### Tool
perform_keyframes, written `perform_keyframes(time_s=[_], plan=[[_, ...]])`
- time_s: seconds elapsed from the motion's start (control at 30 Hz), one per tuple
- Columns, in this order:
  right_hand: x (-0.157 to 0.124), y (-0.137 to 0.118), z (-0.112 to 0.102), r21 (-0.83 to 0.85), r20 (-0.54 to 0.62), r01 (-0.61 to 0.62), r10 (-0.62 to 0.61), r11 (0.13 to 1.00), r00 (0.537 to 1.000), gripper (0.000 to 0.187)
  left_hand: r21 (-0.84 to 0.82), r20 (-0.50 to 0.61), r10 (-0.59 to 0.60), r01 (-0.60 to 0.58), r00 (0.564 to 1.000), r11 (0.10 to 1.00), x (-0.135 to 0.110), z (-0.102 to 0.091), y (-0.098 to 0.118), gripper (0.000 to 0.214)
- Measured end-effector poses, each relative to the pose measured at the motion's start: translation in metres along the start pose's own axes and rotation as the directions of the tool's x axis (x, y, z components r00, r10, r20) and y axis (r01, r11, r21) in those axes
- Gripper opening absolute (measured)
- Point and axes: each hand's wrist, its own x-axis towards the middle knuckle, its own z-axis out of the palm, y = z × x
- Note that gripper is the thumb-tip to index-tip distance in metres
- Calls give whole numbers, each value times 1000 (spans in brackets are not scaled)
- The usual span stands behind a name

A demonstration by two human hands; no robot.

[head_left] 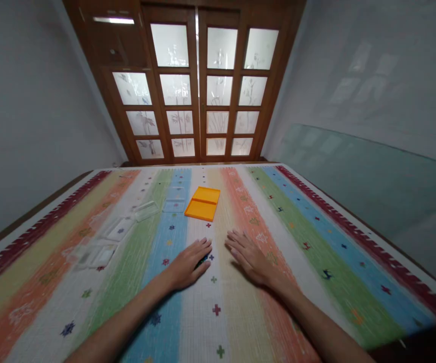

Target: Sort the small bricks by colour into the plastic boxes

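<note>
Both of my hands rest over the striped cloth, palms down. My left hand (191, 264) lies over the white and blue stripes with its fingers stretched forward and thumb apart. A small dark blue-green patch shows between its thumb and fingers; whether it is an object or the cloth's print, I cannot tell. To the right, my right hand (251, 257) is flat with fingers extended over the yellow and orange stripes, and nothing shows in it. Beyond both hands sits an orange case (203, 203), opened out flat along a middle hinge.
Left of the orange case are several clear plastic boxes: one clear box (173, 205) beside it, another clear box (147, 211), and more such boxes (118, 229) nearer the left. The patterned tablecloth (127, 287) covers the table. A wooden door with glass panes (180, 89) stands behind.
</note>
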Motion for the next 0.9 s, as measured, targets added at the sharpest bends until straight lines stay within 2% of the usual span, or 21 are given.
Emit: perform_keyframes(time_s=[0.23,0.4,0.57,0.73,0.9], plan=[[-1,10,3,36,-131,-13,17,999,991,47,-95,30,121,-118,992,988,16,9,32,49],[-1,10,1,116,-211,-70,93,991,973,51,-147,54,177,-167,983,975,22,15,47,42],[0,10,-1,139,-266,-99,133,985,955,50,-256,22,194,-182,981,949,21,18,49,35],[0,9,-1,139,-258,-97,130,986,957,50,-359,-24,211,-205,977,910,22,19,46,31],[0,8,-1,139,-258,-100,133,985,957,52,-407,-50,198,-201,979,891,23,20,44,37]])
